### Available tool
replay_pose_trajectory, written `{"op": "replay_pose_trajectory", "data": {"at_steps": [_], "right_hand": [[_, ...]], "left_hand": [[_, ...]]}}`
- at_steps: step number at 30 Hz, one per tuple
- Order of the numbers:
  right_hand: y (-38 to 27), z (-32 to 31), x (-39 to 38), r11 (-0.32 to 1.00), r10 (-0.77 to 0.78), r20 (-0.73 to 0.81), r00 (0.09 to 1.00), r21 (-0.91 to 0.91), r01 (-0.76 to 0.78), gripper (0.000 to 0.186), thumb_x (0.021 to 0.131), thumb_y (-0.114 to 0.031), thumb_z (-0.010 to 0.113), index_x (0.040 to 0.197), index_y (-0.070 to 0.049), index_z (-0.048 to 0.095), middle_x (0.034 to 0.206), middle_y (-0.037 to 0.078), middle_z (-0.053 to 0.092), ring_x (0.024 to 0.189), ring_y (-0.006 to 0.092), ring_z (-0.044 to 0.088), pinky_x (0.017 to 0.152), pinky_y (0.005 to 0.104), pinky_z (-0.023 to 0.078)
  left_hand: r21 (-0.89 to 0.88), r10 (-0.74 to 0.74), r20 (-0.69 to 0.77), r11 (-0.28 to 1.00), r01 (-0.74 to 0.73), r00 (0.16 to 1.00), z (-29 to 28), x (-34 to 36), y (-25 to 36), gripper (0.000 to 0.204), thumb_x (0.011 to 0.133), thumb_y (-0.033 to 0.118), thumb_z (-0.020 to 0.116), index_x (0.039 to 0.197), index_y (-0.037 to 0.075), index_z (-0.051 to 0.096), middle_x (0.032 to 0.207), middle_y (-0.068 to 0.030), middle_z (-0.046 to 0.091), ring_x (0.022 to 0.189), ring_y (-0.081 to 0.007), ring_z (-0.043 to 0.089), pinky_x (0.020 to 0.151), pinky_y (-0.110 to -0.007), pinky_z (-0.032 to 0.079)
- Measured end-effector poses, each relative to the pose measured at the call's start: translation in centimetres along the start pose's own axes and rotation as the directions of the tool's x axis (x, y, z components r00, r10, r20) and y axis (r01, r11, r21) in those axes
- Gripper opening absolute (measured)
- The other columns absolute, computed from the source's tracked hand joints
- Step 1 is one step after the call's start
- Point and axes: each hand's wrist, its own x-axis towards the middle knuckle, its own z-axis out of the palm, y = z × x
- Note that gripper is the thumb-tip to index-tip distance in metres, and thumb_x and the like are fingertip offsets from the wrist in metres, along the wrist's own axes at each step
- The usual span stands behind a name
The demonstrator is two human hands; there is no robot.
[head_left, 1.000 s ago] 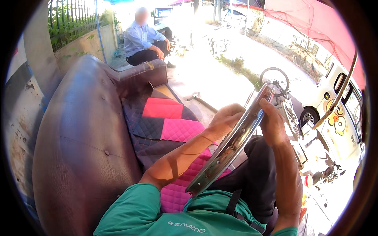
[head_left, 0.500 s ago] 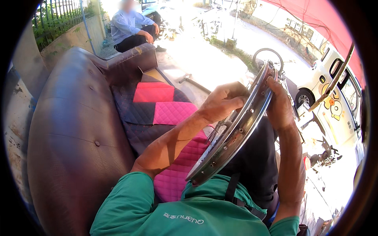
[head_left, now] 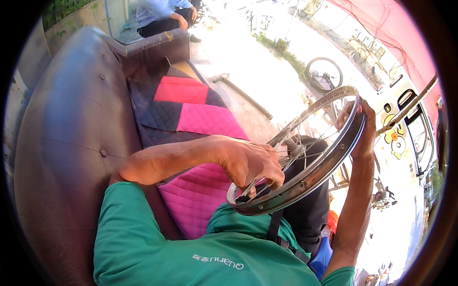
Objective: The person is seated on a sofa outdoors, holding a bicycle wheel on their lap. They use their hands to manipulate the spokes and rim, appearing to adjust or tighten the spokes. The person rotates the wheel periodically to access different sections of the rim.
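Note:
A silvery metal bicycle wheel rim (head_left: 309, 187) is tilted over my lap, with thin spokes (head_left: 311, 145) running loosely across its inside. My right hand (head_left: 363, 125) is wrapped round the far right part of the rim, thumb on the inner side. At the near left part, my left hand (head_left: 252, 161) reaches over the spokes with bent fingers closed on some of them, close to the rim's inner wall. The fingertips are partly hidden behind the hand and the rim. A hub seems to sit among the spokes, but glare blurs it.
A brown padded sofa (head_left: 71, 157) with pink, red and dark quilted covers (head_left: 210, 119) lies left of me. Beyond it a person (head_left: 167, 16) sits. A long-handled tool (head_left: 243, 97) lies ahead, a bicycle wheel (head_left: 324, 74) stands farther off, and a white van (head_left: 400, 128) is at right.
The rim has turned flatter, showing its spokes, and moved slightly right with my right hand. My left hand has come from the rim's far part down to its near left part.

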Motion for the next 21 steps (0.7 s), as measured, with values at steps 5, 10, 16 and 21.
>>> {"op": "replay_pose_trajectory", "data": {"at_steps": [5,10,16,21], "right_hand": [[0.7,-1.0,1.3,0.999,0.002,0.048,0.999,0.041,-0.004,0.034,0.101,-0.039,0.042,0.085,-0.011,0.055,0.066,0.003,0.051,0.058,0.0158,0.053,0.058,0.0308,0.046],[0.9,-0.8,2.0,0.993,0.015,0.132,0.991,0.113,-0.030,0.028,0.100,-0.035,0.046,0.086,-0.013,0.057,0.068,0.003,0.055,0.058,0.0160,0.056,0.056,0.0304,0.049],[1.2,0.0,2.4,0.995,-0.020,0.185,0.983,0.104,0.000,0.026,0.098,-0.039,0.052,0.097,-0.013,0.057,0.081,-0.001,0.057,0.076,0.0111,0.058,0.067,0.0315,0.051],[1.6,2.1,1.8,0.999,0.011,0.133,0.991,-0.035,-0.007,0.039,0.098,-0.043,0.049,0.100,-0.006,0.062,0.083,0.005,0.063,0.073,0.0154,0.062,0.068,0.0316,0.053]], "left_hand": [[0.327,-0.023,-0.118,0.943,0.061,0.993,1.2,-1.4,-0.6,0.052,0.069,0.011,0.071,0.120,0.011,0.060,0.097,-0.0095,0.062,0.103,-0.0277,0.058,0.090,-0.042,0.043],[0.401,-0.348,-0.016,0.856,0.324,0.937,2.1,-4.0,-5.3,0.062,0.072,0.013,0.073,0.131,0.012,0.054,0.119,-0.0102,0.058,0.117,-0.0295,0.054,0.099,-0.044,0.043],[0.236,-0.458,-0.184,0.838,0.492,0.869,2.4,-3.8,-6.2,0.037,0.080,0.018,0.067,0.115,0.007,0.064,0.111,-0.0139,0.064,0.110,-0.0335,0.059,0.092,-0.047,0.048],[-0.279,-0.583,-0.505,0.808,0.520,0.636,-4.2,-2.7,-4.1,0.031,0.091,0.014,0.063,0.119,0.000,0.061,0.109,-0.0127,0.068,0.099,-0.0221,0.066,0.085,-0.034,0.051]]}}
